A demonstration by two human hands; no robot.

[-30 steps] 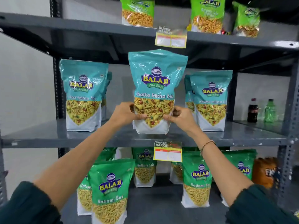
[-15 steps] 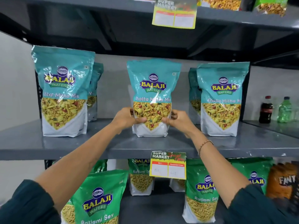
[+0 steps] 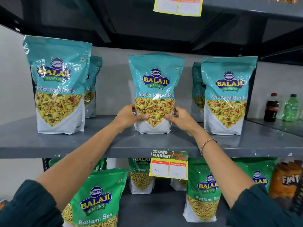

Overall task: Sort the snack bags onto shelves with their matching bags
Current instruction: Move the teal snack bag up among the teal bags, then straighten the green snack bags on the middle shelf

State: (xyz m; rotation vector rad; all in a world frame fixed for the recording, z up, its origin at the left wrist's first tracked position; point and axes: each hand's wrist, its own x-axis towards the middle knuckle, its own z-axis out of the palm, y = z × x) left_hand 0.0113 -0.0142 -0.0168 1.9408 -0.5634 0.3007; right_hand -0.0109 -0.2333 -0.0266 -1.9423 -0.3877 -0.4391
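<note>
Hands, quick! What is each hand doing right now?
Left hand: closed on the left side of the teal Khatta Mitha Mix bag.
Right hand: closed on the same bag's right side.

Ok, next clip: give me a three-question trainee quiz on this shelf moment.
1. True or false: both hands, left hand and right hand, grip the middle teal bag.
2. Which bags fill the shelf below? A) teal Khatta Mitha Mix B) green Ratlami Sev bags C) bottles
3. Fill in: the held bag's base sits on the grey ___.

Key: 1 true; 2 B; 3 shelf.
</note>
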